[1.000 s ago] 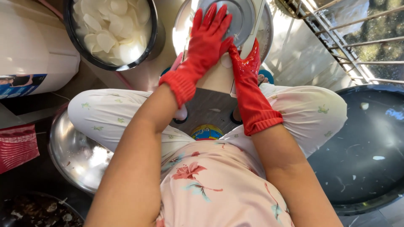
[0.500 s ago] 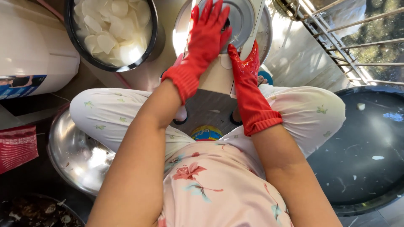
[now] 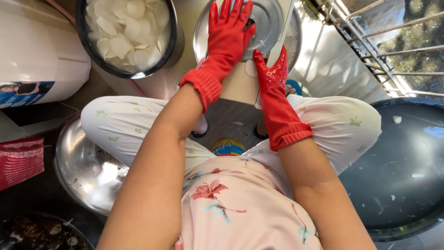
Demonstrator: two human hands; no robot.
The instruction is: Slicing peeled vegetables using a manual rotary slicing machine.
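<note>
— Slices (image 3: pixel 125 32) lay heaped in the dark bowl (image 3: pixel 172 44) at far left; what was your left hand (image 3: pixel 226 34) doing?

— I had it spread flat, fingers apart, on the round steel disc (image 3: pixel 268 21) of the slicer, gripping nothing.

— And your right hand (image 3: pixel 272 74)?

— Just right of it, lower, pressed against the pale block (image 3: pixel 240 85) under the disc. Whether it clamped anything, I couldn't tell.

— Which step was that?

— Slicing, I judged. Next called for a steady push, fingertips kept off the blade.
</note>
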